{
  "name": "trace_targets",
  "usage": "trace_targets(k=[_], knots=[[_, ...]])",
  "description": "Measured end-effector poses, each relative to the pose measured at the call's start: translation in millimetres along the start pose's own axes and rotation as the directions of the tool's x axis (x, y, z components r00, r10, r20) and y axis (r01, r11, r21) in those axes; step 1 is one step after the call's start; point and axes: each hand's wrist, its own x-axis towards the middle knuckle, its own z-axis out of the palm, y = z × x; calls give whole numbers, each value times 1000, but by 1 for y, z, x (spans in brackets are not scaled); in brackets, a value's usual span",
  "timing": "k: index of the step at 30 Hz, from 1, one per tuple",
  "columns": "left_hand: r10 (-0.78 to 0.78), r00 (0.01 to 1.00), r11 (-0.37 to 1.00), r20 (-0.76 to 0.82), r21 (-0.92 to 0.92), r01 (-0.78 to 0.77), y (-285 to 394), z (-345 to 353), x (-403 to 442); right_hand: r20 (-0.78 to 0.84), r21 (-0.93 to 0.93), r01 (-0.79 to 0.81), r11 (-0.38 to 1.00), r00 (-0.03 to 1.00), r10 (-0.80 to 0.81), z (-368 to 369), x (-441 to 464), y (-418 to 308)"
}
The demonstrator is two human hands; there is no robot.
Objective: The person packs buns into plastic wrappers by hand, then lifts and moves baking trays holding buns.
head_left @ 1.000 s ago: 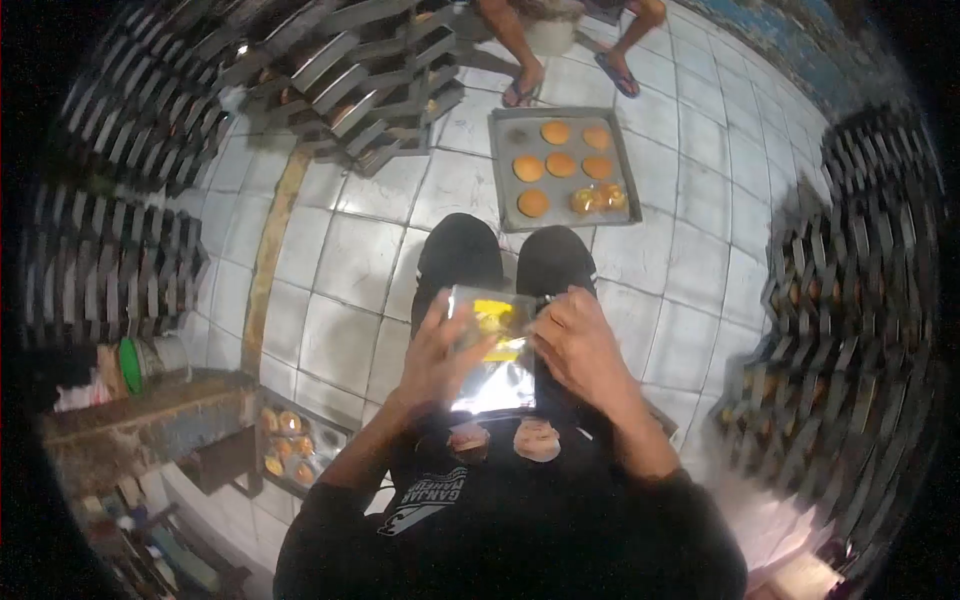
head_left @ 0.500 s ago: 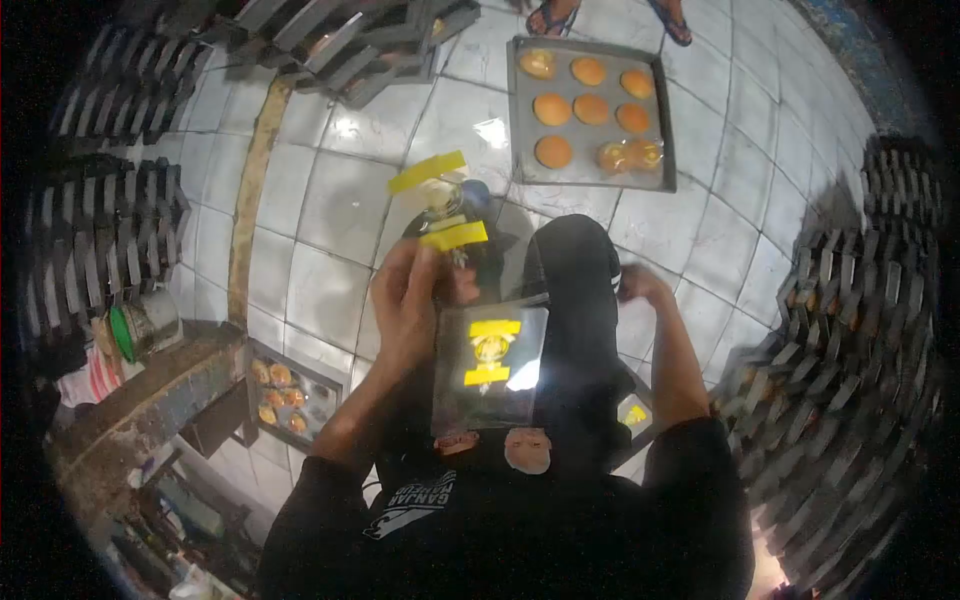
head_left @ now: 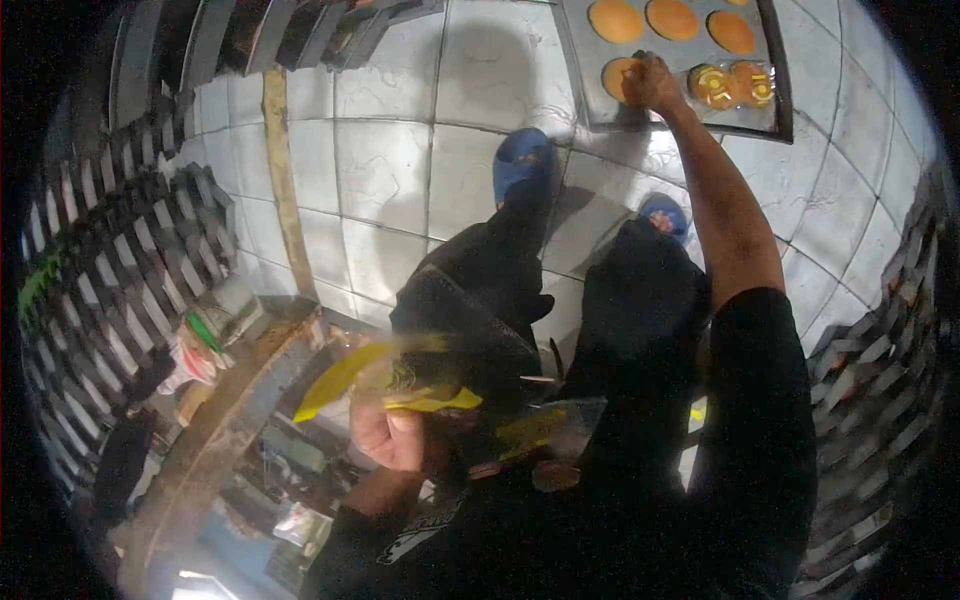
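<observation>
My left hand (head_left: pixel 390 437) pinches a clear plastic bag (head_left: pixel 345 380) with yellow printing, held over my left thigh and blurred by motion. Stretched far forward, my right hand (head_left: pixel 656 85) has its fingers closed at the edge of a round golden bun (head_left: pixel 619 80) on a metal tray (head_left: pixel 785 125). The bun still rests at the tray's near left. To its right lie buns in a clear printed wrapper (head_left: pixel 735 87). Further clear printed bags (head_left: pixel 535 435) lie on my lap.
More bare buns (head_left: pixel 672 18) sit on the tray. Stacked dark trays (head_left: pixel 120 270) rise at left, and more stacks (head_left: pixel 880 400) at right. A worn ledge (head_left: pixel 220 410) with assorted items runs along my left. White floor tiles (head_left: pixel 380 185) lie ahead.
My right hand has gone from beside my right knee forward to the bun. My left hand has lowered with the bag. The view has shifted as my body leans forward.
</observation>
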Motion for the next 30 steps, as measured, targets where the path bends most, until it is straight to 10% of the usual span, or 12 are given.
trace_targets(k=[2, 4, 7, 10, 12, 16, 19, 22, 24, 26, 30], knots=[[-103, 995, 994, 13, 41, 103, 13, 3, 4, -123, 110, -164, 980, 976, 177, 11, -18, -25], [-54, 998, 998, 16, 39, 54, 8, -1, 3, 13, -181, -66, 981, 997, 70, -24, -34, -55], [46, 999, 997, -8, 65, -45, -2, 4, 9, -58, 5, 159, 987, 986, -158, 40, -45, -10], [0, 1000, 984, -9, -178, -2, 8, 25, 15, 182, 255, -173, 951, 975, 129, -39, -68, -67], [-66, 995, 990, -80, -127, 55, 13, 24, 14, 28, 483, -103, 870, 994, 102, -109, -90, -108], [-81, 997, 970, 22, -230, 83, 41, 34, 15, 80, 969, -97, 225, 993, 83, -238, -170, -199], [-176, 971, 893, 160, -389, 226, 22, 18, 12, -41, 997, 39, 74, 999, 30, -300, -251, -261], [-334, 917, 731, 220, -553, 399, 59, 10, 11, -144, 913, 144, 382, 989, -28, -337, -340, -334], [-171, 977, 666, 128, -716, 210, 30, 17, 15, -222, 829, 261, 494, 965, -138, -325, -393, -375], [-299, 919, 563, 257, -730, 387, 36, 24, 17, -473, 145, 717, 682, 656, -588, -313, -415, -390], [-241, 878, 568, 413, -673, 473, 72, 32, -17, -543, -154, 693, 705, 536, -646, -292, -412, -380]])
